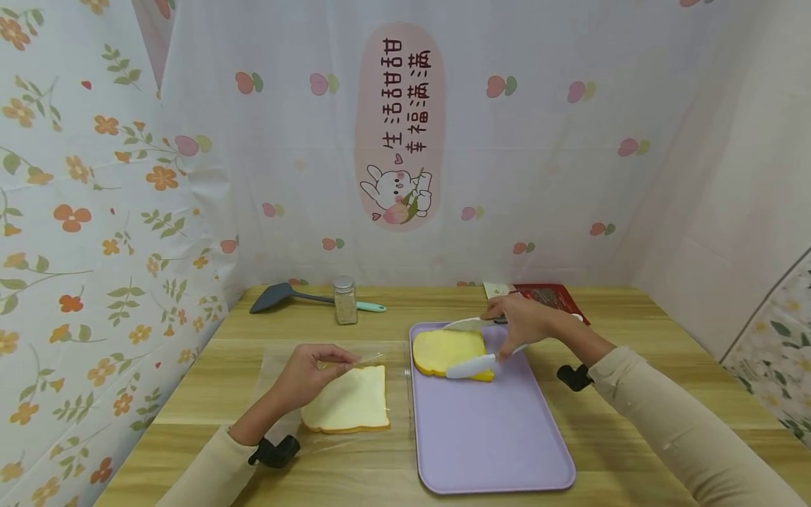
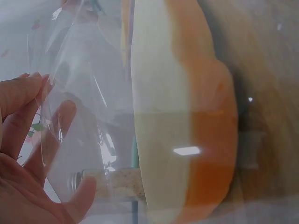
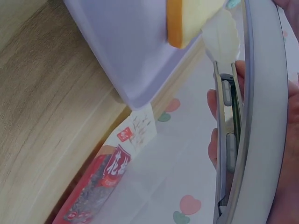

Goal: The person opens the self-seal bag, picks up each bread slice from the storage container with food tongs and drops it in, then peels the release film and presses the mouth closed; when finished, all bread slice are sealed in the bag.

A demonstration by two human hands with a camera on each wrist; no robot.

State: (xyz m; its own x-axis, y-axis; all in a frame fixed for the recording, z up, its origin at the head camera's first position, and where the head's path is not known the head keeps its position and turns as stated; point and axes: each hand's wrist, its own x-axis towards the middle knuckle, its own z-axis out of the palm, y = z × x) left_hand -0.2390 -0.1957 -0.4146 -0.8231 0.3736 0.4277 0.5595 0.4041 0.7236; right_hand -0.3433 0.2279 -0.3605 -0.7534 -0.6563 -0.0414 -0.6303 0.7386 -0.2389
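My left hand (image 1: 310, 377) pinches the edge of a clear plastic bag (image 2: 100, 121) between thumb and fingertips, lifting the film. Through the film shows a pale bread slice (image 1: 348, 401) with a brown crust, lying flat. On the lavender tray (image 1: 491, 436), a yellow-looking bread slice (image 1: 443, 350) rests at the far left corner. My right hand (image 1: 529, 324) grips tongs (image 1: 472, 366) with white tips. The tips are spread, one at the slice's far edge and one over its near side; firm contact cannot be told.
At the back left lies a spatula (image 1: 272, 298) with a dark blade and mint handle end, partly behind a glass jar (image 1: 345, 303) with a metal lid. A red food packet (image 1: 551, 299) lies behind the tray. Printed curtains (image 1: 538, 176) border the table.
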